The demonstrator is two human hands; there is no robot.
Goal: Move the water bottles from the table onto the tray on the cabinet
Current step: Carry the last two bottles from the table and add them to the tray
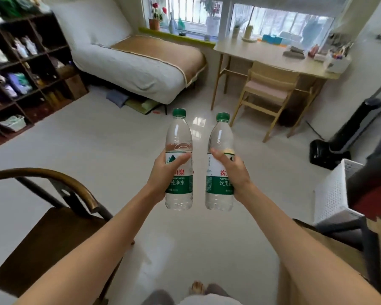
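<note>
Two clear water bottles with green caps and green-and-white labels stand upright in the air in front of me, over the pale floor. My left hand grips the left bottle around its label. My right hand grips the right bottle the same way. The bottles are side by side, a small gap apart. No tray or cabinet top shows in this view.
A dark wooden chair stands at my lower left. A white perforated basket and dark furniture are at the right. Ahead are a sofa bed, a light wooden desk with its chair, and dark shelving on the left.
</note>
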